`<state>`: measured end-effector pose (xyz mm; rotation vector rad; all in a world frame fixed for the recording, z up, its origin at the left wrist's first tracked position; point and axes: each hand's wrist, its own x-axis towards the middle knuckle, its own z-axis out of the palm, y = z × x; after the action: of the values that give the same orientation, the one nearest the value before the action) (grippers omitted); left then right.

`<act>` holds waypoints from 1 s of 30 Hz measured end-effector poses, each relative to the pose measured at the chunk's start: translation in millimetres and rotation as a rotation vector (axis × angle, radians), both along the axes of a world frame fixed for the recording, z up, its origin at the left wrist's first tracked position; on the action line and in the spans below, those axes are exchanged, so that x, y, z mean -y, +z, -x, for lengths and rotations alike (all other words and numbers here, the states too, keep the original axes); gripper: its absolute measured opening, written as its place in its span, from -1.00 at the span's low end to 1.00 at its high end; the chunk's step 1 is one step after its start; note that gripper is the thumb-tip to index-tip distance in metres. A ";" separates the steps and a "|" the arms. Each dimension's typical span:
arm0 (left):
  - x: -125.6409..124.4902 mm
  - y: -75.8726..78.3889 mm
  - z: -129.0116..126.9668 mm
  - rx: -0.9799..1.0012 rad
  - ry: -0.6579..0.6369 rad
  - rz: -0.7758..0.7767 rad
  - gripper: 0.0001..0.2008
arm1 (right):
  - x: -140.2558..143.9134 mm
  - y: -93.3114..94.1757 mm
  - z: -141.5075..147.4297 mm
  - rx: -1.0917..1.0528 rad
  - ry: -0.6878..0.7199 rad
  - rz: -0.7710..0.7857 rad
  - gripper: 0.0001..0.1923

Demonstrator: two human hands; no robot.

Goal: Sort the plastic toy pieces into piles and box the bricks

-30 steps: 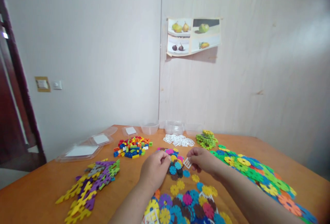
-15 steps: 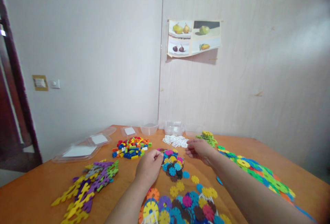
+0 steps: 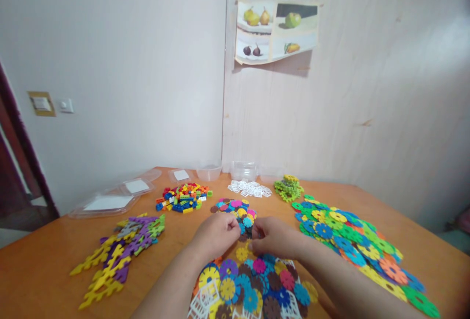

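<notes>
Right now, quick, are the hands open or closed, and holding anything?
Left hand: curled closed; can't tell if anything's inside.
Right hand: fingers curled; can't tell if it's holding something.

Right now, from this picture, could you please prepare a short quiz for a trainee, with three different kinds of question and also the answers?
1. True or false: in the picture, the far pile of white lattice pieces lies to the right of the toy bricks.
2. Which is nearest to the right hand?
A) the toy bricks
B) the small notched discs
C) the clear lids
3. How many pictures does the paper sheet on the wall show?

Key: 1. True. 2. B. 3. Four.
</notes>
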<state>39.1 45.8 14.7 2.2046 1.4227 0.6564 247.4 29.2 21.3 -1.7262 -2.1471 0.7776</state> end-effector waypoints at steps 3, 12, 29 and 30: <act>3.2 -0.5 0.6 -0.055 -0.021 0.047 -0.88 | 1.1 -0.5 4.9 0.102 -0.002 -0.064 -0.76; 17.2 11.8 -2.0 -0.152 -0.047 0.105 -0.83 | -5.9 -15.9 7.1 0.030 0.023 -0.036 -0.79; 12.6 8.5 3.7 -0.171 0.017 0.023 -0.82 | -24.7 -7.2 15.7 -0.909 -0.235 0.043 -0.66; 12.4 8.4 3.8 -0.171 0.017 0.030 -0.82 | -22.9 -6.7 15.1 -0.839 -0.228 0.038 -0.71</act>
<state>35.2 33.3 23.1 2.2731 1.5253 0.4584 232.3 52.0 14.6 -1.2797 -1.3527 1.2007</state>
